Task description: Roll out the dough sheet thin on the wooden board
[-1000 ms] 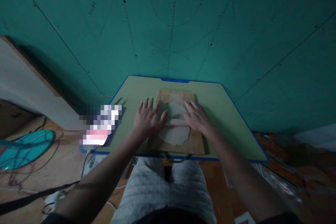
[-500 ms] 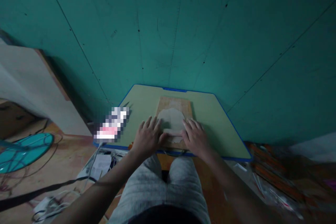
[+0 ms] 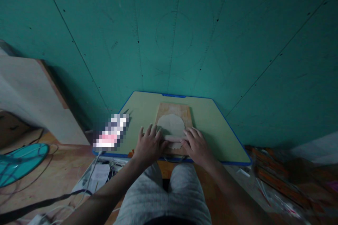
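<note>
A flat, pale sheet of dough (image 3: 171, 124) lies on a wooden board (image 3: 177, 108). Across the near part of the dough runs a short, light-coloured rolling pin (image 3: 174, 138). My left hand (image 3: 149, 145) rests over the pin's left end, thumb against it and fingers spread forward. On the right end lies my right hand (image 3: 196, 144), its thumb along the pin and its fingers bent forward. Both palms cover the pin's ends, so these are hidden.
The board lies on a pale yellow-green table (image 3: 211, 119) with a blue rim, against a green wall (image 3: 185, 42). A blurred-out lit object (image 3: 112, 132) with a cable (image 3: 92, 172) is at the table's left. A turquoise round base (image 3: 23, 161) stands on the floor.
The camera has tilted up slightly, so everything sits lower in view. Both hands stay at the rolling pin, with only a slight shift in finger position.
</note>
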`<state>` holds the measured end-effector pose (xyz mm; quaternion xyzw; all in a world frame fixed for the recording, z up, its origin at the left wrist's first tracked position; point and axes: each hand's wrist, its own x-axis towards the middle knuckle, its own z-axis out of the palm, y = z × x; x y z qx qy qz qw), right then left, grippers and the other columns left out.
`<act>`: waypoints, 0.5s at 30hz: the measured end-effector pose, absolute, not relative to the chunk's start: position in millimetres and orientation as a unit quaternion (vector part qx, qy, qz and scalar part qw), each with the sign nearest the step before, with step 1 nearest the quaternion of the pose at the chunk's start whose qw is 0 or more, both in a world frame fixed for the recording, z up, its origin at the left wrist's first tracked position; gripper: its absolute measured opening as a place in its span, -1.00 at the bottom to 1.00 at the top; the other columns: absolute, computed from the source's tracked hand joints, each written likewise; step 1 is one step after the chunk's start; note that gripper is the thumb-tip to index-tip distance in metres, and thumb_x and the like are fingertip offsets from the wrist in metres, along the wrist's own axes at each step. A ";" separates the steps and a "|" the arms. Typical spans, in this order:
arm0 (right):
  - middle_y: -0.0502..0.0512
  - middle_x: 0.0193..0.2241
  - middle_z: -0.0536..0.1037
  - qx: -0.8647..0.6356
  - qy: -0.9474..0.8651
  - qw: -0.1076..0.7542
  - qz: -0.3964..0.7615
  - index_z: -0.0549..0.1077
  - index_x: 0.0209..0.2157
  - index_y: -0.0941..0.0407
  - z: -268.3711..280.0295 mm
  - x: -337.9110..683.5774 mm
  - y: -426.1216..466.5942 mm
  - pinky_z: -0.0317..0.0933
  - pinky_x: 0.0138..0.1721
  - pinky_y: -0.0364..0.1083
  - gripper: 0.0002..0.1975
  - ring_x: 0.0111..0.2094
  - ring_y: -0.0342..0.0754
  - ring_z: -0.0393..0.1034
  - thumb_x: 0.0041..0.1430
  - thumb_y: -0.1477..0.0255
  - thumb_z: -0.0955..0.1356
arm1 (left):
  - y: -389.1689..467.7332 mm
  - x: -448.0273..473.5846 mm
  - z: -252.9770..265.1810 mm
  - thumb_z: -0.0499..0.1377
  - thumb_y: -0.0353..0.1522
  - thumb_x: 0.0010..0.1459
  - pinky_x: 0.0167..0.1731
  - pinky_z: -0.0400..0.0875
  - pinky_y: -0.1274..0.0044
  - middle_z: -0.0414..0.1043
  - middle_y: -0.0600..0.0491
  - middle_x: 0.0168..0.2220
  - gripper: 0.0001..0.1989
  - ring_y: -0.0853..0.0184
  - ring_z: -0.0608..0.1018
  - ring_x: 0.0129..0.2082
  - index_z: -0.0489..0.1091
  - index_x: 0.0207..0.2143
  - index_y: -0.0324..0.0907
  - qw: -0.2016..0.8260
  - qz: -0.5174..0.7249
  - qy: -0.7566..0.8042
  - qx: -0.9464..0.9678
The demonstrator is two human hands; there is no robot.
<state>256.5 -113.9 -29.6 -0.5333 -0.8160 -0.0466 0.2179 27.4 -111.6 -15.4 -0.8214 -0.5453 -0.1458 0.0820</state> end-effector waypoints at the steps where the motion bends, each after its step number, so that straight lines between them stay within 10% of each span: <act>1: 0.31 0.07 0.44 -0.537 -0.814 0.218 -0.049 0.42 0.07 0.20 -28.8 256.0 -110.7 0.19 0.15 0.15 -0.59 0.13 0.17 0.22 0.36 0.26 0.19 | -108.7 28.8 -14.3 0.02 -0.10 0.31 0.16 0.16 -0.03 0.39 -0.21 0.15 -0.56 -0.10 0.34 0.21 0.37 0.04 -0.21 0.081 -0.145 -0.546 -0.821; 15: 0.19 -0.04 0.49 -0.604 -0.774 0.191 -0.015 0.48 -0.09 0.09 -14.6 252.7 -32.6 0.15 0.06 -0.03 -0.73 0.02 0.05 0.32 0.30 0.36 0.23 | -25.6 40.0 0.5 -0.08 -0.05 0.34 0.01 0.34 0.25 0.42 -0.16 0.07 -0.51 0.04 0.41 0.11 0.41 0.00 -0.18 0.051 -0.114 -0.559 -0.820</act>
